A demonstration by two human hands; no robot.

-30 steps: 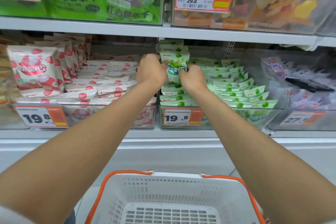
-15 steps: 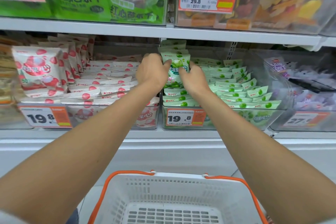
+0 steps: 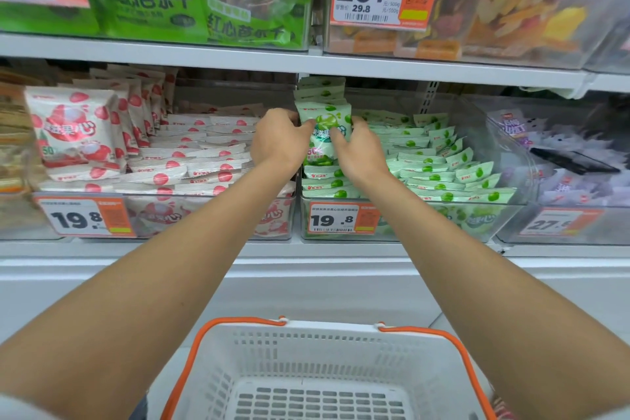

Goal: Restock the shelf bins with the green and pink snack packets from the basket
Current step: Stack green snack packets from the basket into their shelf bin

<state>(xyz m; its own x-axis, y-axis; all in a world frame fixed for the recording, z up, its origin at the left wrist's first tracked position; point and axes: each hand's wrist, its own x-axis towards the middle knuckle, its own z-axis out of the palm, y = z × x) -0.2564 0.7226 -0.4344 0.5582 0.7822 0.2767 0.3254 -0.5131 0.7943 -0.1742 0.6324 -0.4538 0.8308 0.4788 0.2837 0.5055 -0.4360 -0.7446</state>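
1. Step in hand: a green packet [image 3: 323,119] is being settled into the green bin [image 3: 426,220], which sits at 2 o'clock from the middle of the view. By my reading this is the placing stage, not the fetching one.
2. Grip: the left hand [image 3: 278,143] curls round the packet's edge at 9 o'clock and the right hand [image 3: 358,150] at 3 o'clock, with the fingers [image 3: 337,138] bent over its printed face. Both are closed firmly on it, and it stands upright.
3. Where it is: the packet stands at the bin's left end, on flat-lying green ones and in front of a row of upright ones.
4. Next move, as I judge it: let go gently so the packet stays standing, then reach down to the basket [image 3: 245,351] at 6 o'clock. No packet shows in the part of it in view, so restocking may be close to done.
5. The pink bin [image 3: 204,218] at 10 o'clock is well filled with pink packets [image 3: 204,160].
6. Surface and room: a white shop shelf [image 3: 306,249] carries clear bins with orange price tags [image 3: 341,220]. Purple packets [image 3: 562,164] lie at 3 o'clock, and an upper shelf [image 3: 238,56] at 12 o'clock holds bigger bags.
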